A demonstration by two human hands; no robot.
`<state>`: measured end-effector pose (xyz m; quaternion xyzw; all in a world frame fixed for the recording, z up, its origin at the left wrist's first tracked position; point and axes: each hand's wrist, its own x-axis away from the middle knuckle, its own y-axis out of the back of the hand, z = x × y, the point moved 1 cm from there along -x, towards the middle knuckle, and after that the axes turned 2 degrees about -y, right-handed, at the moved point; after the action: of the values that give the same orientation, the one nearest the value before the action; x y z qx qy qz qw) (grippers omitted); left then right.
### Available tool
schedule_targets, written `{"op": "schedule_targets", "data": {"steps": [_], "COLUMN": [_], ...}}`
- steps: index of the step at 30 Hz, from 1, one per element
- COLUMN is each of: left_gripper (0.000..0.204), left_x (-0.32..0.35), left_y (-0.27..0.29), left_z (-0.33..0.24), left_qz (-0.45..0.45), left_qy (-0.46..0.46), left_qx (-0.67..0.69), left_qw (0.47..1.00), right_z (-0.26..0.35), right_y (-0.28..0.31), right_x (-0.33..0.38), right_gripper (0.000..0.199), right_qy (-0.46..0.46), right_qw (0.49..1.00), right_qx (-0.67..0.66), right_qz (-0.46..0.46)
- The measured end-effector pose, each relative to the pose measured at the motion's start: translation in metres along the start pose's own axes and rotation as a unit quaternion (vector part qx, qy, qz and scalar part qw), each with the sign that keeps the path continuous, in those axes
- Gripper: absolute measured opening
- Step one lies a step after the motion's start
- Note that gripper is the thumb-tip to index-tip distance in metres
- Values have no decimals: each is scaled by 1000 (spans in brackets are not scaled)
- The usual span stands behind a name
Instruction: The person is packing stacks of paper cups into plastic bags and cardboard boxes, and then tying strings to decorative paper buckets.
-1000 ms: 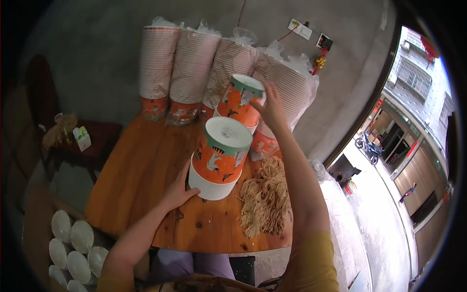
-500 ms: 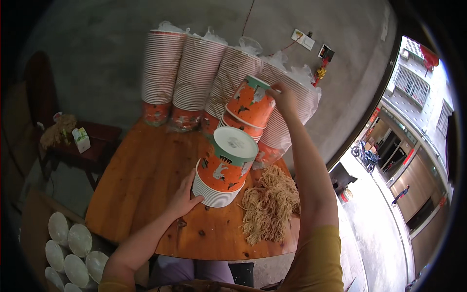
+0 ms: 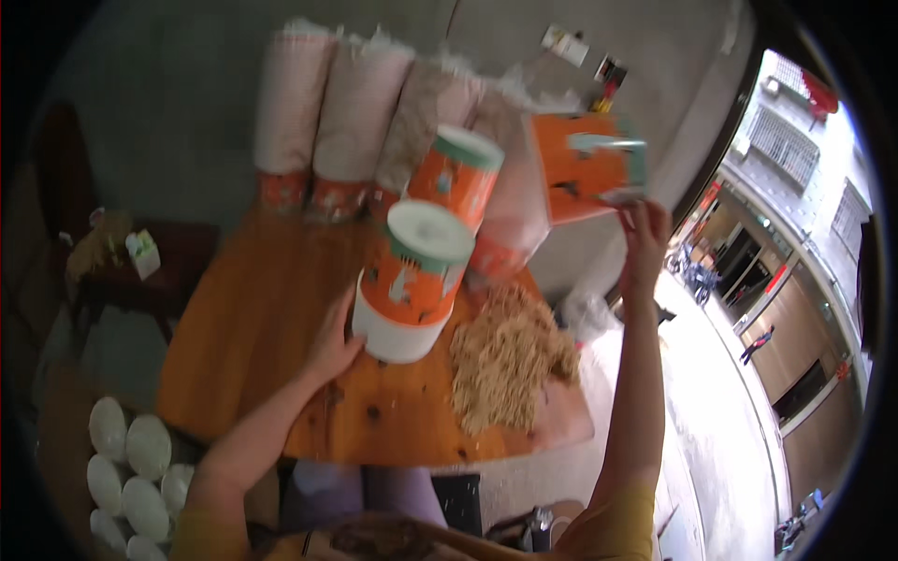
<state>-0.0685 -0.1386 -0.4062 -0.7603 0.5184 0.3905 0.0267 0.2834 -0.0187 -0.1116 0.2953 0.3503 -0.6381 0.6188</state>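
The right hand (image 3: 645, 229) was raised high at the end of an almost straight arm, its fingers closed on the lower edge of an orange paper cup (image 3: 589, 164) with a green band. That cup lay tipped on its side in the air, its long axis running roughly across the picture, with the banded rim toward the right and the base toward the left; motion blur hid which fingers pinched it. It hung clear of everything else, up and to the right of the other cups and well above the tabletop (image 3: 253, 327).

The left hand (image 3: 332, 346) sat much lower, palm and fingers pressed against the left side of a stack of orange cups (image 3: 412, 280) near its white base. The stack leaned up and to the right, its white mouth toward the camera, its base just above or on the wood; which, I could not tell. Behind it a second orange cup stack (image 3: 458, 178) leaned the same way, apart from both hands. So the lifted cup lay up and to the right of the held stack, across a wide gap, with the right hand the only one near it.

A heap of pale dried noodles (image 3: 505, 360) lay on the tabletop just right of the stack's base. Four long sleeves of nested cups (image 3: 355, 103) in clear wrap stood along the far edge. White bowls (image 3: 126, 458) sat low at the left, below the tabletop's level.
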Motion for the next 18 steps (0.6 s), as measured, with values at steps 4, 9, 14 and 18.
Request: {"op": "schedule_targets", "data": {"steps": [4,9,14,18], "left_gripper": [69,73,29,33], "left_x": [1,55,94,76], "left_y": [19,6,24,61], "left_z": [-76,-185,-187,-186], "left_qz": [-51,144,93,107], "left_qy": [-108,-214,-188,-182], "left_qx": [89,2,-72,-212], "left_qw": [989,966,975,954], "right_z": [12,11,12,-31], "right_y": [44,6,-26,-2], "right_x": [139,314,370,330], "right_gripper": [15,14,11,19], "right_qy": [-129,-410,-554,-233], "right_qw": [971,854,796,894], "right_qx": [-189,-294,-240,306], "right_qz": [-65,-125,44,229]}}
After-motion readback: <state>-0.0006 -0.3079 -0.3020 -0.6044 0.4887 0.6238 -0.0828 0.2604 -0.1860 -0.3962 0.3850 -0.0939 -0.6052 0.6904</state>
